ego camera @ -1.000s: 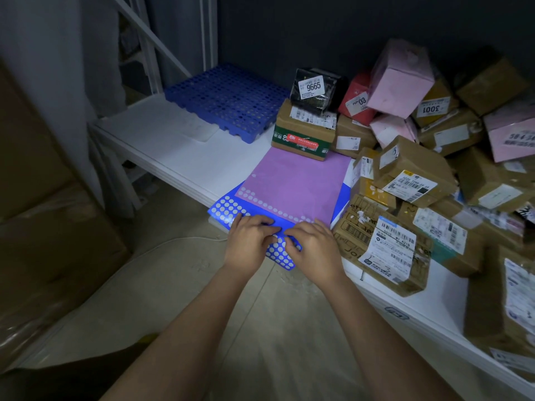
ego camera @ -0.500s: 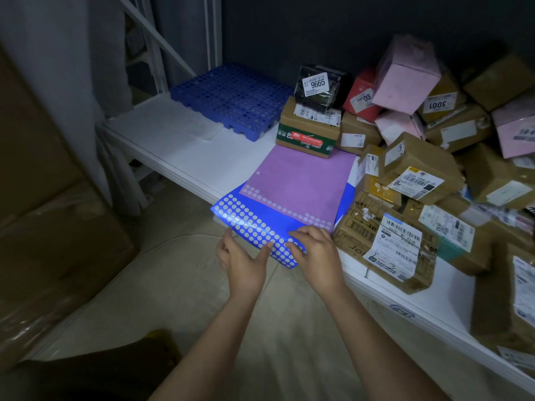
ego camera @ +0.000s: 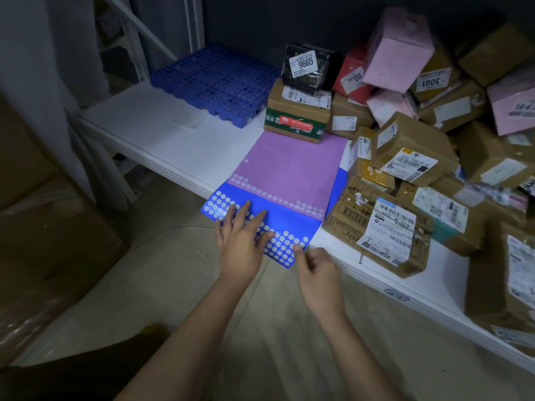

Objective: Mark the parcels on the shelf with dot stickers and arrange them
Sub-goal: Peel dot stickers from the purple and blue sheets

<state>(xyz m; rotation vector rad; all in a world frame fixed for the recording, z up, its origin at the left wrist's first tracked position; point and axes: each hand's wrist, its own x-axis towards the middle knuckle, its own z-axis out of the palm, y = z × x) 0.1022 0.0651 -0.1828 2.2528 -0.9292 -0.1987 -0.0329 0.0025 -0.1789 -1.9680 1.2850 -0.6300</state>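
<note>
The shelf (ego camera: 162, 134) is sitting white and mostly bare on the left, with a blue plastic grid (ego camera: 215, 82) lying at the far left. In the middle, the blue sticker sheet (ego camera: 289, 224) is lying at the near edge, with a purple sheet (ego camera: 289, 166) lying on top of it. The left hand (ego camera: 241, 244) is pressing flat on the blue sheet, its fingers (ego camera: 246, 208) spread straight. The right hand (ego camera: 318, 270) is curling its fingers at the sheet's near right corner and looks to be pinching one dot, but it is too small to be sure. On the right, the parcels (ego camera: 411, 157) are lying in a messy pile. I am seeing no colored dots on them, so the job looks like it is just starting. Almost all the marking and tidying is still waiting.
</note>
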